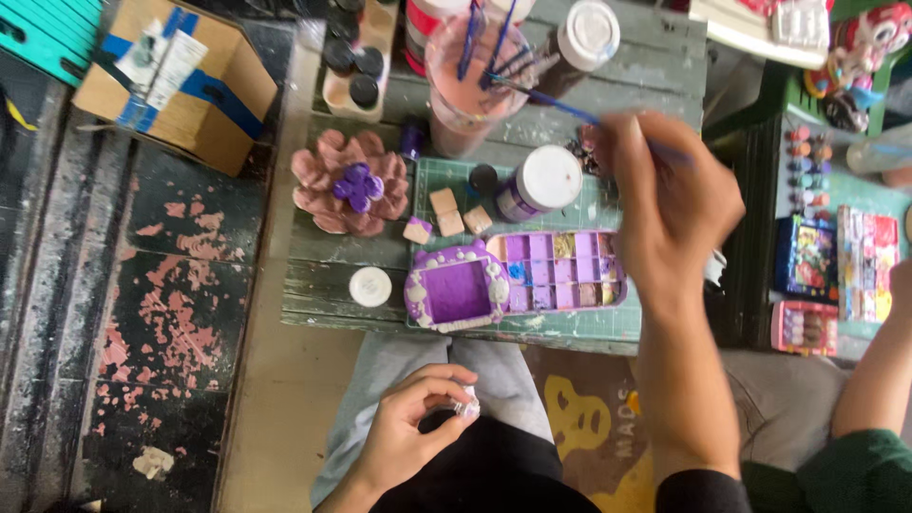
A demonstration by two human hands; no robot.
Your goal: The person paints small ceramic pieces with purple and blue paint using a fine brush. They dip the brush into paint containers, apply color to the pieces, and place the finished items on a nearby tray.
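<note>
Small pale, purple-tinged piece point(467, 407) pinched between fingertips of left hand point(410, 429), low over the lap, near the table's front edge. Thin blue-handled paintbrush point(570, 109) clamped in closed fingers of right hand point(670, 204), raised above the worn green wooden table point(323, 275), tip toward clear plastic cup of pinkish water point(467, 90). Just below: purple paint palette with square wells point(560, 271), white-lidded paint jar point(540, 182). Farther left: pink clay flower with purple centre point(350, 182). On the floor, cardboard box point(176, 81).
</note>
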